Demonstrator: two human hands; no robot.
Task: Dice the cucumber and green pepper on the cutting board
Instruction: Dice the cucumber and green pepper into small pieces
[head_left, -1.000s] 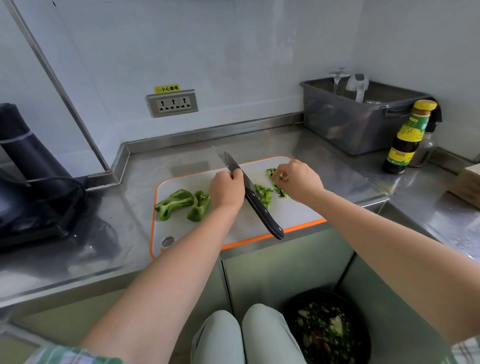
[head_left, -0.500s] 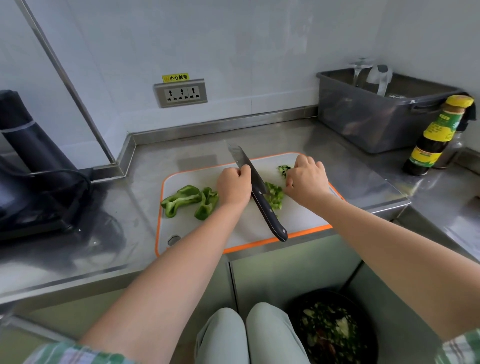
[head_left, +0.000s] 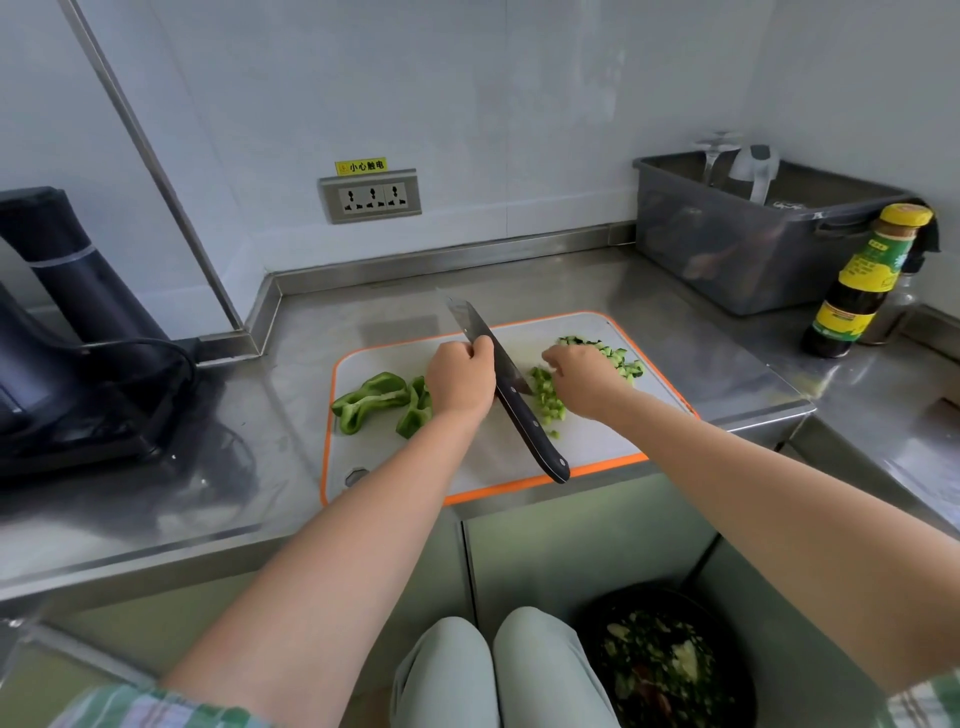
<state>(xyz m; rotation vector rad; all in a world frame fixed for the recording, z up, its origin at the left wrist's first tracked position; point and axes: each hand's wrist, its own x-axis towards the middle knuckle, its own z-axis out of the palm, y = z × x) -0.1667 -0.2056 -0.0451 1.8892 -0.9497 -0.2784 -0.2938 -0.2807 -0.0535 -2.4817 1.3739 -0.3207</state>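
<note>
A white cutting board (head_left: 483, 457) with an orange rim lies on the steel counter. Large green pepper pieces (head_left: 374, 395) sit on its left part. My left hand (head_left: 460, 379) grips a black-handled knife (head_left: 535, 441) up by the blade, tip pointing away, handle free and pointing toward me. Right of the blade lies a small heap of diced pepper (head_left: 548, 402). My right hand (head_left: 587, 379) rests on that heap with bent fingers. Diced cucumber (head_left: 615, 358) is piled at the board's far right, just behind that hand.
A grey plastic tub (head_left: 753, 244) stands at the back right, a dark sauce bottle (head_left: 857, 291) beside it. A black appliance (head_left: 67, 332) with a cable fills the left counter. A wall socket (head_left: 370, 196) is behind the board. On the floor is a black bin (head_left: 665, 670) of scraps.
My right hand has slid left from the cucumber dice onto the diced pepper beside the blade, uncovering the cucumber pile. My left hand keeps its hold on the knife.
</note>
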